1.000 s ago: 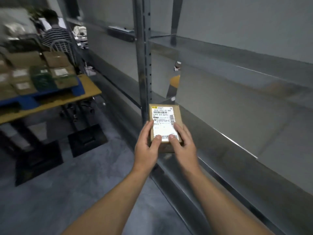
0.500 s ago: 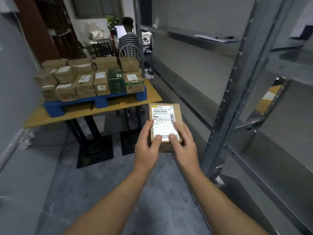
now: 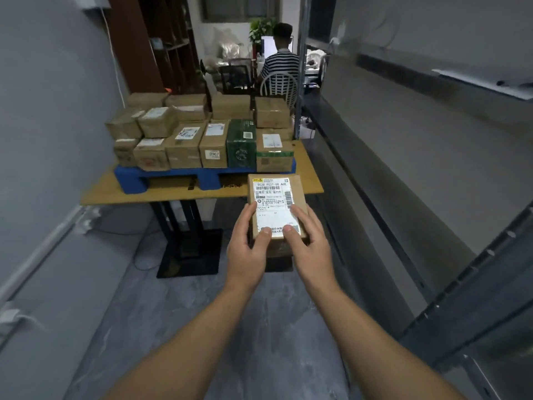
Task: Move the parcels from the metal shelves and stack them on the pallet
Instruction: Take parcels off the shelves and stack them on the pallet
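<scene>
I hold a small brown cardboard parcel (image 3: 275,197) with a white shipping label in front of me, above the floor. My left hand (image 3: 248,252) grips its left side and my right hand (image 3: 310,249) grips its right side, thumbs on the label. Straight ahead, a blue pallet (image 3: 131,180) rests on a low wooden table (image 3: 115,194). It carries several stacked brown parcels (image 3: 184,145) and one dark green box (image 3: 241,145). The grey metal shelves (image 3: 432,157) run along my right side and look bare.
A grey wall (image 3: 52,140) closes the left side, leaving a narrow grey floor aisle (image 3: 184,313). The table stands on black legs with flat base plates (image 3: 190,255). Behind the pallet a person (image 3: 281,59) in a striped shirt sits on a chair, back to me.
My view has swung left from the shelf to face the pallet table, which now lies straight ahead and closer. Both hands keep the same hold on the parcel.
</scene>
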